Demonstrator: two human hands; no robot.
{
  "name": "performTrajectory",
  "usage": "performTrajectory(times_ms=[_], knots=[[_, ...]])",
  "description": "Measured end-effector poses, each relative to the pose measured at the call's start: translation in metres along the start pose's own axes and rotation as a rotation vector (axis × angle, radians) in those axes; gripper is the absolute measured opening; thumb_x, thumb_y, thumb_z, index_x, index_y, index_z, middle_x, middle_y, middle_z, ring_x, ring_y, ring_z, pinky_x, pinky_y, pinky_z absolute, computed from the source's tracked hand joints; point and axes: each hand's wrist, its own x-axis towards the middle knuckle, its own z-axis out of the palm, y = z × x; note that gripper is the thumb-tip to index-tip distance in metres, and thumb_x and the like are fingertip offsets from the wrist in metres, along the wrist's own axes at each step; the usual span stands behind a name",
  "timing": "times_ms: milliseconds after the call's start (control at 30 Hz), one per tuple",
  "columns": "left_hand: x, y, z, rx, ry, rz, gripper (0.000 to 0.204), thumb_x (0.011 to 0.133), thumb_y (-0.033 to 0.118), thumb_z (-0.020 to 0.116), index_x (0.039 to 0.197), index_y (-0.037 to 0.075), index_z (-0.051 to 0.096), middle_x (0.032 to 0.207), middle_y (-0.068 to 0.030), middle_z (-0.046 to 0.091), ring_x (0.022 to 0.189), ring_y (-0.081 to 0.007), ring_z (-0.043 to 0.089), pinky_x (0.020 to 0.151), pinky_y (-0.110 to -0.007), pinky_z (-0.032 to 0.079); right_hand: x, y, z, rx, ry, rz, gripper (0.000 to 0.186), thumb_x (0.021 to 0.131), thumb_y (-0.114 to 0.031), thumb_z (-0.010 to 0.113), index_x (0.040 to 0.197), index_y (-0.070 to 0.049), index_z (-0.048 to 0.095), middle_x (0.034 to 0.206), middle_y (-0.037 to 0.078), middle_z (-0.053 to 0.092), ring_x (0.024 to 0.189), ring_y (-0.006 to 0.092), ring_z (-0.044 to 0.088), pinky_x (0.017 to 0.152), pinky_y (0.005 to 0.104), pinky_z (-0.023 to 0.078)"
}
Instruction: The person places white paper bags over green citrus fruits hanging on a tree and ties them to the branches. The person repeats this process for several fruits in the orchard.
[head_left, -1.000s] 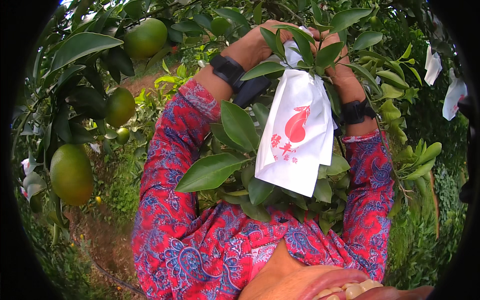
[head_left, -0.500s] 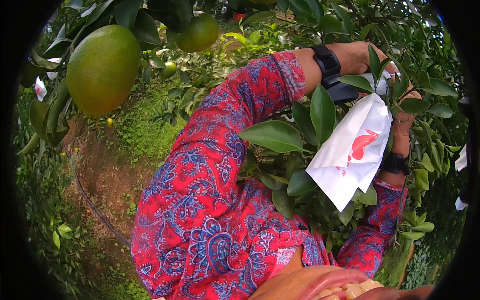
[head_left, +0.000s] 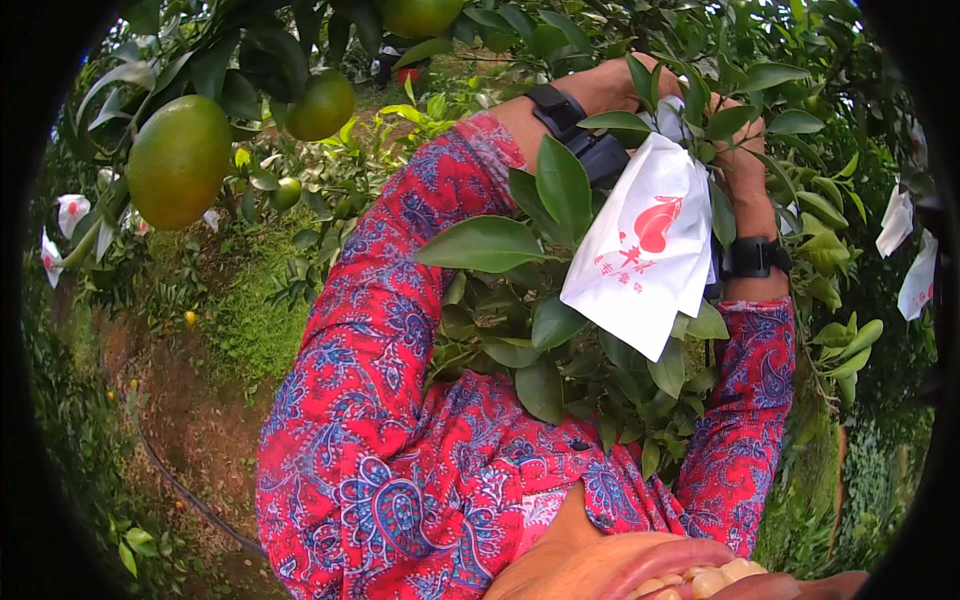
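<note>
A white paper bag (head_left: 640, 240) with a red print hangs among the leaves, its wide end down and its gathered neck up. Both hands close around that neck. My left hand (head_left: 642, 78), reaching over from the left with a dark band on its wrist, bends down at the neck's left side. On the right side, my right hand (head_left: 738, 125) meets it, its wrist banded too. Green leaves (head_left: 735, 122) cover most of the fingertips, so the exact grip is hidden. Whatever the bag encloses does not show.
Large green-yellow citrus fruit (head_left: 180, 162) and a smaller one (head_left: 321, 106) hang at upper left. More white bags (head_left: 916, 275) hang at the right edge. Leafy twigs (head_left: 545, 330) press close below my left forearm. A dark hose (head_left: 190, 495) lies on the soil.
In the view, the bag and both hands have shifted left and slightly up, along with the branches around them. The bag's print now faces me more fully. Both hands stay at its neck.
</note>
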Motion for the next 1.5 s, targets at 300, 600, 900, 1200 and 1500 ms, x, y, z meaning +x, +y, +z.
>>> performTrajectory(times_ms=[300, 600, 900, 1200, 1500], knots=[[-0.038, 0.012, -0.02, -0.18, -0.422, 0.22, 0.035, 0.092, 0.022, 0.062, 0.121, 0.002, 0.061, 0.12, -0.0064, 0.063, 0.106, -0.014, 0.059, 0.092, -0.028, 0.046, -0.003, -0.01, 0.013, -0.187, 0.106, -0.176, 0.017, 0.093, -0.021, 0.06, 0.098, -0.006, 0.065, 0.087, 0.011, 0.062, 0.077, 0.0284, 0.059, 0.065, 0.039, 0.043], [0.007, -0.012, -0.016, 0.199, -0.265, 0.164, 0.037, 0.094, 0.022, 0.059, 0.126, 0.003, 0.058, 0.117, -0.0059, 0.065, 0.101, -0.0179, 0.062, 0.089, -0.03, 0.049, 0.002, 0.006, -0.001, -0.051, 0.029, 0.169, 0.029, 0.089, -0.024, 0.065, 0.077, 0.002, 0.06, 0.072, 0.01, 0.061, 0.066, 0.0163, 0.057, 0.06, 0.0325, 0.046], [0.009, -0.001, -0.009, 0.336, -0.143, 0.011, 0.031, 0.09, 0.017, 0.064, 0.117, 0.003, 0.065, 0.105, -0.0077, 0.069, 0.089, -0.0185, 0.066, 0.077, -0.032, 0.053, 0.004, 0.027, -0.003, -0.42, 0.021, -0.108, 0.021, 0.083, -0.02, 0.065, 0.096, -0.003, 0.065, 0.088, 0.014, 0.066, 0.076, 0.0269, 0.064, 0.067, 0.0363, 0.05], [0.015, -0.01, -0.016, -0.261, -0.257, -0.021, 0.026, 0.089, 0.011, 0.062, 0.111, -0.001, 0.068, 0.097, -0.0102, 0.071, 0.082, -0.0171, 0.068, 0.072, -0.029, 0.055, 0.003, 0.024, 0.012, -0.085, 0.147, -0.121, 0.026, 0.089, -0.013, 0.063, 0.113, -0.002, 0.059, 0.099, 0.008, 0.065, 0.087, 0.0165, 0.063, 0.078, 0.0297, 0.052], [0.017, -0.011, -0.019, -0.251, -0.4, -0.2, 0.029, 0.096, 0.017, 0.056, 0.116, -0.001, 0.065, 0.102, -0.0085, 0.07, 0.085, -0.0154, 0.067, 0.077, -0.028, 0.055, 0.007, 0.041, -0.005, -0.661, 0.05, -0.208, 0.019, 0.081, -0.018, 0.067, 0.096, -0.006, 0.065, 0.089, 0.011, 0.065, 0.082, 0.0247, 0.063, 0.073, 0.0345, 0.048]])
